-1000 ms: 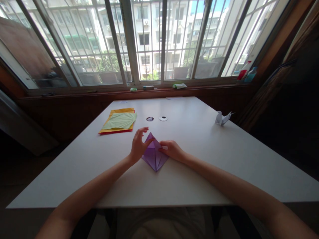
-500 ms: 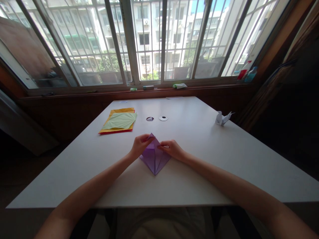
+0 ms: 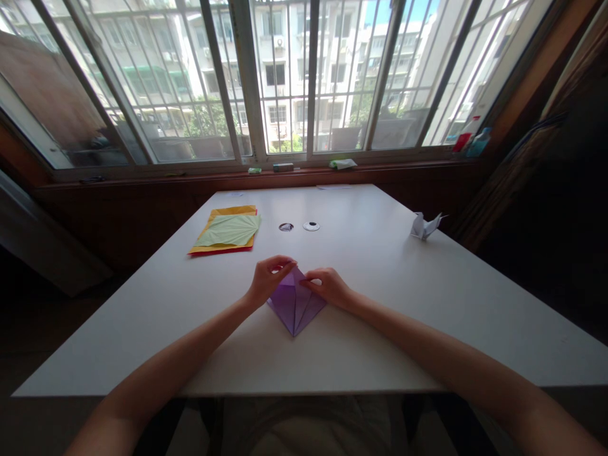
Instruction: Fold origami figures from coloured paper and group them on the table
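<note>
A purple folded paper (image 3: 294, 307), diamond shaped with creases, lies on the white table (image 3: 380, 304) in front of me. My left hand (image 3: 268, 277) pinches its upper tip with curled fingers. My right hand (image 3: 327, 285) presses down on the paper's right upper edge, fingertips near the centre crease. The two hands almost meet above the paper's top corner, which they hide.
A stack of coloured paper sheets (image 3: 227, 230), green on top of orange and red, lies at the back left. Two small round discs (image 3: 299, 226) sit mid-table. A white folded paper crane (image 3: 424, 225) stands at the right. Small items rest on the window sill (image 3: 285, 168).
My left hand, earlier spread beside the paper, has closed onto the paper's top tip. The tip has been pulled lower. My right hand has stayed in place.
</note>
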`<state>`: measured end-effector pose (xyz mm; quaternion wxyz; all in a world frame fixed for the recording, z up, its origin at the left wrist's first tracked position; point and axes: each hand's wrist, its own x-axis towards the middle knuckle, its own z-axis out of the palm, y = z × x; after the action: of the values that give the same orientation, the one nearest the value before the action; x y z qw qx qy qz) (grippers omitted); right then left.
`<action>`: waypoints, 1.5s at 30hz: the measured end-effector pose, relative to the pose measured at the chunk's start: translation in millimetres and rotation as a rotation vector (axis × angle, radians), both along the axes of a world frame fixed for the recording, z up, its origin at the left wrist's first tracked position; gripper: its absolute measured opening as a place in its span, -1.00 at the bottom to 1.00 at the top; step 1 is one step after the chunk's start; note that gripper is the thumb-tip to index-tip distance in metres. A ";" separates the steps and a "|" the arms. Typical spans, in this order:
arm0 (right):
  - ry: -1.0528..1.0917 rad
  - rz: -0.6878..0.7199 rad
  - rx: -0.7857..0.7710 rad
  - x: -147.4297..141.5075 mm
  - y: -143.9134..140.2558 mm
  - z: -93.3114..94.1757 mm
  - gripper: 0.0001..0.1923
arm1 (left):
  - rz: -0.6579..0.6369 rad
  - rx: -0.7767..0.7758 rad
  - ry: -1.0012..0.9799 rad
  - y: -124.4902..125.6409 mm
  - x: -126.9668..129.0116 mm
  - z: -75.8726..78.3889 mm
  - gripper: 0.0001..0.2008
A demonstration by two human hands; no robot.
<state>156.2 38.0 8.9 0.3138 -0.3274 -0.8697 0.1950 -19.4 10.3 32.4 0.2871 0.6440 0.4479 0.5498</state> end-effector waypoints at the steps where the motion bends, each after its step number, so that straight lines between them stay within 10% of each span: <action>1: -0.002 -0.002 0.007 -0.1 -0.3 0.2 -0.81 | 0.001 -0.002 -0.006 -1.0 0.3 0.6 -0.78; 25: -0.037 0.038 0.159 2.0 2.2 -4.5 -0.88 | -0.030 -0.031 0.248 0.7 0.8 -5.3 -0.67; 39: -0.166 -0.191 0.167 3.8 9.8 -5.4 -0.87 | -0.009 -0.035 0.437 6.5 -7.0 -11.8 -0.75; 45: -0.124 -0.055 0.167 4.7 5.1 -1.8 -0.85 | -0.073 -0.061 0.405 7.2 -6.0 -15.5 -0.69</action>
<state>160.9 43.0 7.0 0.2910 -0.3351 -0.8913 0.0926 -25.4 17.5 16.9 0.2301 0.7482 0.4892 0.3847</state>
